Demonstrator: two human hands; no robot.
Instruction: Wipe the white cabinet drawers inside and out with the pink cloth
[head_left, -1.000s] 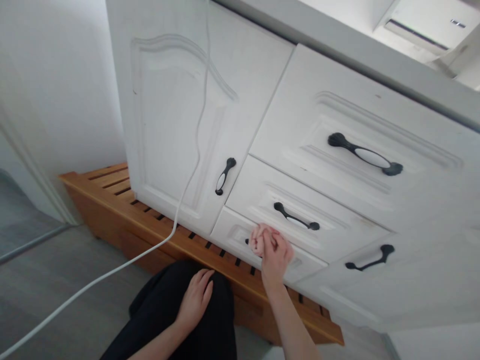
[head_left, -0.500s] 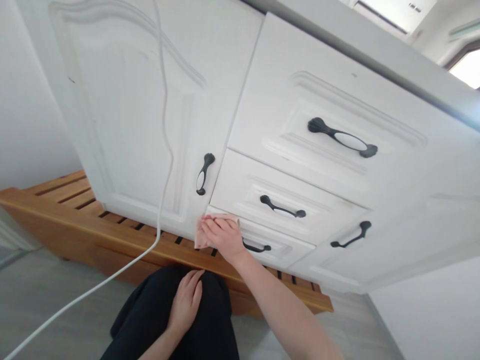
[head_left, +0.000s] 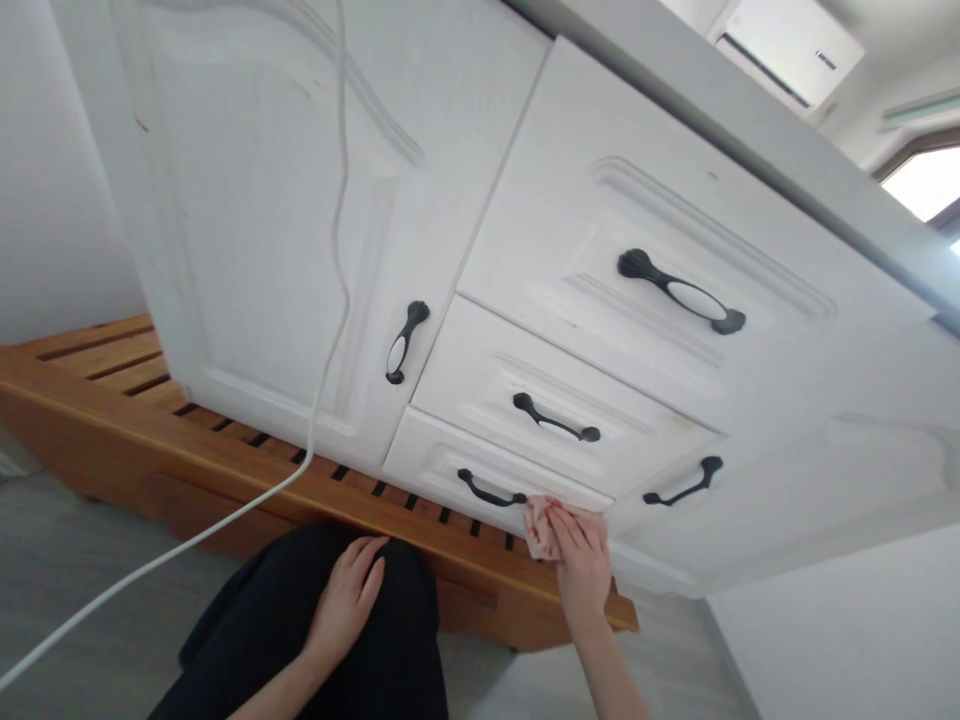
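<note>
In my right hand [head_left: 583, 570] is a pink cloth [head_left: 541, 528], pressed against the right end of the lowest drawer [head_left: 442, 462], just beside that drawer's dark handle [head_left: 491, 492]. The fingers lie over the cloth and hide part of it. My left hand [head_left: 346, 598] rests on my dark-trousered leg, its fingers stretched out and holding nothing. Two more drawers with dark handles are stacked above, the middle drawer [head_left: 480, 350] and the larger top drawer [head_left: 555, 180].
A slatted wooden bench [head_left: 247, 490] runs under the white cabinet [head_left: 247, 230]. A white cable [head_left: 343, 200] hangs down the left door and stretches over the bench to the lower left. At the right is another door handle [head_left: 686, 485]. An air conditioner [head_left: 795, 45] hangs at the upper right.
My right hand has moved with the cloth from the left end of the lowest drawer to its right end, past the handle. My left hand stays on my leg. The view has shifted slightly.
</note>
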